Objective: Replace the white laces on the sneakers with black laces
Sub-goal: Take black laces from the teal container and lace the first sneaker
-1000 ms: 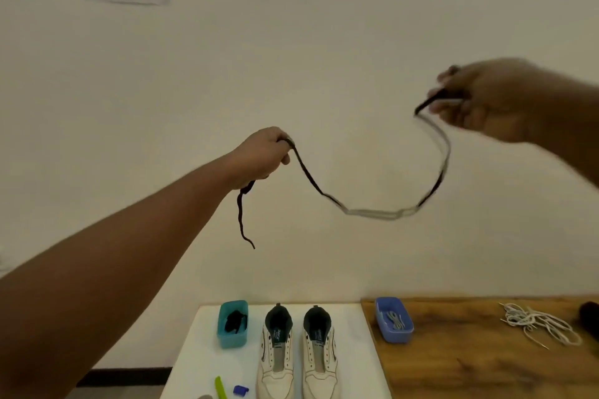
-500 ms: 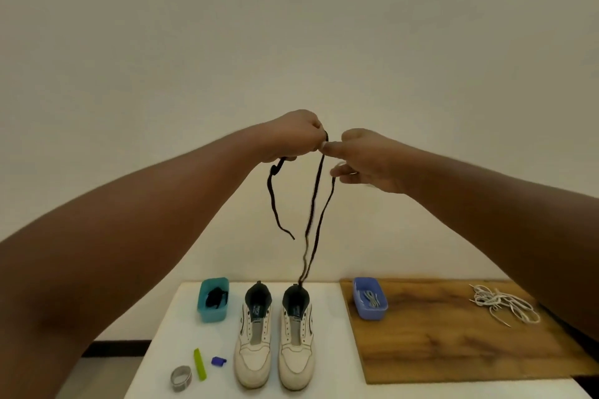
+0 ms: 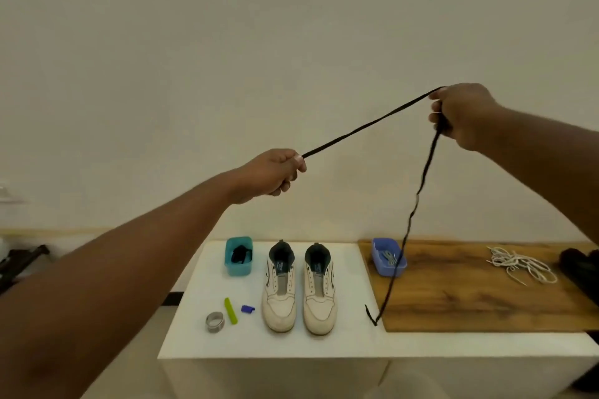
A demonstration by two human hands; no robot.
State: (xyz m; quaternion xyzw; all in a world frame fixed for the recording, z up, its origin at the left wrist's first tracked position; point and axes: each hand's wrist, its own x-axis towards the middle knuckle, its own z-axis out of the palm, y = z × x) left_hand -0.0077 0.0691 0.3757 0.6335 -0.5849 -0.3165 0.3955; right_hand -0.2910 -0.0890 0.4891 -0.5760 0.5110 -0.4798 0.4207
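**Overhead, a black lace drawn taut between two hands**

Up above the bench, the black lace [image 3: 366, 126] runs in a straight slanting line from the left hand [image 3: 275, 172], whose curled fingers grip one end, up to the right hand [image 3: 460, 113], which pinches it further along. From the right hand the rest hangs down, its tip reaching the seam where the white top meets the wooden board [image 3: 470, 295].

Below, the two white sneakers [image 3: 298, 288] stand side by side, unlaced, toes toward the bench's near edge. A teal tub [image 3: 238, 264] holding something dark sits just left of their heels. A blue tub [image 3: 387, 257] rests on the board's far left corner. Loose white laces [image 3: 518, 264] lie toward the board's right end. Near the front left of the white bench [image 3: 227, 343] are a metal ring [image 3: 215, 321], a green stick [image 3: 230, 310] and a small blue piece [image 3: 247, 309].
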